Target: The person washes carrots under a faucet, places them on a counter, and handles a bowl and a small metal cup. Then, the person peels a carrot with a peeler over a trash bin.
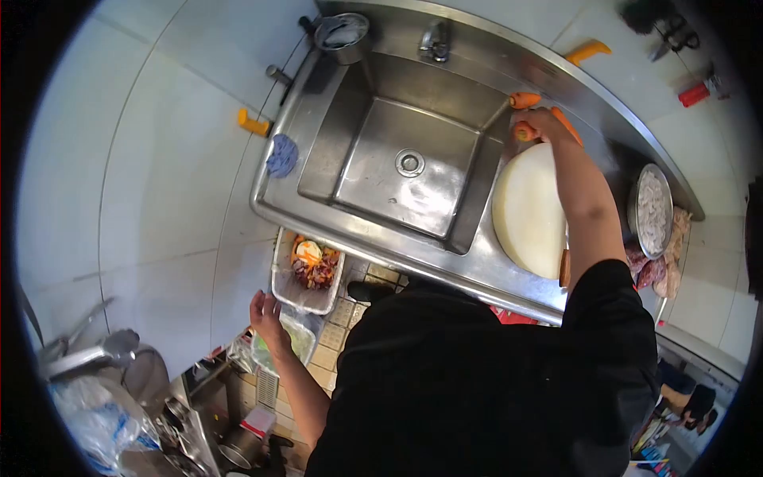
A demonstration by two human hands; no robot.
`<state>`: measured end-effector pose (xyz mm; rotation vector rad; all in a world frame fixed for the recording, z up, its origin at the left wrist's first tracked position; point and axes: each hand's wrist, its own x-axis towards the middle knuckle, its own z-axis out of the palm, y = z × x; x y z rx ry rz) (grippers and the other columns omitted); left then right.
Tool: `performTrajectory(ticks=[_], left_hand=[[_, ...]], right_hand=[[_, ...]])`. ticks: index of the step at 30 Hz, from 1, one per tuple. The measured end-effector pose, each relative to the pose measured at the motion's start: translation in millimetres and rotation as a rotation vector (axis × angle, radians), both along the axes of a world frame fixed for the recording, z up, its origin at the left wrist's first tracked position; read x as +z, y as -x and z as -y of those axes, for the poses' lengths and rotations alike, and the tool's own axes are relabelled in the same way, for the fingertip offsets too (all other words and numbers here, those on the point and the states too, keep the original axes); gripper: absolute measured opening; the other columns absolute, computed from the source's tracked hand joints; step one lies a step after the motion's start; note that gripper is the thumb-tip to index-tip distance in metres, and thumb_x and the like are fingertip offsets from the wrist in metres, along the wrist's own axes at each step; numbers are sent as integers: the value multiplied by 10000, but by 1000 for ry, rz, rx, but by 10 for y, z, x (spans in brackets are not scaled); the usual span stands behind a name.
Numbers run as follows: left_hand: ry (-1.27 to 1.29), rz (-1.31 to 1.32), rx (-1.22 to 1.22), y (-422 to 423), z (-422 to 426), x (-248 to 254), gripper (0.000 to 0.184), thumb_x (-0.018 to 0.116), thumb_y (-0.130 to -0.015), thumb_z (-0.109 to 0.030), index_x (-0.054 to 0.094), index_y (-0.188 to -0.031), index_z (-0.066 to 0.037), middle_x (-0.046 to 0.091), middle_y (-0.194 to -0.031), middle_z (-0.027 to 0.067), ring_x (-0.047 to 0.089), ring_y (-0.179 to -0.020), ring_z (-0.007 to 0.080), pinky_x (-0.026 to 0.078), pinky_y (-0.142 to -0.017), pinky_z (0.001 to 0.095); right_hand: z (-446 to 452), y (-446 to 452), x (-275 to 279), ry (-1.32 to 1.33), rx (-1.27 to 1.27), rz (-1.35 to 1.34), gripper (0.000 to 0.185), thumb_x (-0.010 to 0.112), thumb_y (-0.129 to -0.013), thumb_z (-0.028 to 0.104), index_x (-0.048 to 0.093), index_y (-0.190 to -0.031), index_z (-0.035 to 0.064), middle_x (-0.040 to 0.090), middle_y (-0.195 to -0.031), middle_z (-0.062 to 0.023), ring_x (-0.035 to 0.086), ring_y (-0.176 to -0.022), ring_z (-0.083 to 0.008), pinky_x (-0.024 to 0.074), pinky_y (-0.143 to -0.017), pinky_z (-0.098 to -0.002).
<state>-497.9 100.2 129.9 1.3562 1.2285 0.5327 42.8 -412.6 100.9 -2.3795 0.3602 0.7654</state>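
Note:
At the sink's right edge, my right hand (543, 123) is closed around a carrot (524, 132) whose blunt end pokes out. A second carrot (524, 100) lies just beyond the fingers, and another carrot (567, 127) is partly hidden along the hand's right side. Below the hand sits a thick round white cutting board (526, 211), with my forearm passing over its right side. My left hand (269, 319) hangs in the air, fingers apart and holding nothing. Near it stands a lined bin (309, 299) with vegetable scraps.
The steel sink (409, 203) has a tap (434, 41) at its back. A metal container (342, 38) and a blue cloth (282, 156) sit on its rim. At right are a metal bowl (653, 211) of pale pieces, raw meat (674, 266) and a brown handle (565, 269) beside the board.

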Motion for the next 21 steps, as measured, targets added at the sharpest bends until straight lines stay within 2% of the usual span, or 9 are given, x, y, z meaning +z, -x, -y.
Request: performTrajectory(ticks=[2,4,5,6,8,12,16,18,21], left_hand=[[40,90,-16,-97,14,93,418,624,-858,-145,508,-1230,8,566,-1135,99,575,-955,186,489,-837,326],[115,200,-62,-316,148,279,393,605,-893,-172,505,-1234,-3,582,-1123,99,584,-933,189,500,-829,325],[167,237,-137,-429,201,303,386,592,-907,-189,503,-1235,-7,592,-1109,102,590,-928,194,508,-818,323],[214,274,-209,-551,252,334,379,579,-921,-207,500,-1237,-11,601,-1095,106,596,-923,198,517,-808,320],[366,331,-350,-895,433,559,360,533,-950,-240,502,-1234,-20,609,-1072,124,622,-890,194,535,-760,309],[410,416,-656,-1311,615,843,430,496,-974,-316,423,-1300,-44,575,-1089,148,615,-866,206,546,-748,331],[203,418,-622,-1284,437,886,452,507,-965,-354,430,-1267,-28,565,-1060,125,610,-847,205,549,-724,341],[338,526,-569,-1126,276,869,469,498,-959,-401,447,-1218,-14,559,-1013,104,611,-857,212,549,-694,347],[640,610,-321,-882,74,739,445,451,-974,-404,478,-1173,-6,576,-1034,125,612,-843,224,551,-714,351]], right_hand=[[-143,61,171,-246,-147,-65,332,686,-766,377,680,-970,114,633,-772,-58,623,-651,-153,490,-541,-313],[-324,412,531,-250,19,13,290,686,-778,380,635,-845,103,509,-644,3,484,-492,-83,342,-394,-257],[-579,667,594,-424,-12,-8,349,696,-772,411,561,-752,90,438,-596,31,367,-437,-61,241,-367,-242],[-834,868,588,-416,61,74,354,710,-776,395,554,-794,78,448,-592,34,356,-408,-57,221,-349,-233],[-1627,1585,979,-706,-46,-9,353,761,-747,311,539,-887,75,451,-595,32,351,-404,-54,236,-345,-232],[-2857,2524,1000,-989,145,-163,317,752,-770,304,514,-810,100,491,-664,27,405,-495,-42,305,-419,-217],[-3568,3076,1167,-1099,406,-29,241,684,-853,257,506,-811,98,472,-667,41,382,-499,-40,270,-412,-219],[-3726,3156,1164,-875,657,360,367,594,-907,363,526,-816,14,546,-698,-54,532,-639,-180,422,-610,-313],[-3869,3229,1198,-873,687,442,398,520,-935,409,547,-846,22,545,-684,-101,540,-634,-250,428,-626,-349]])
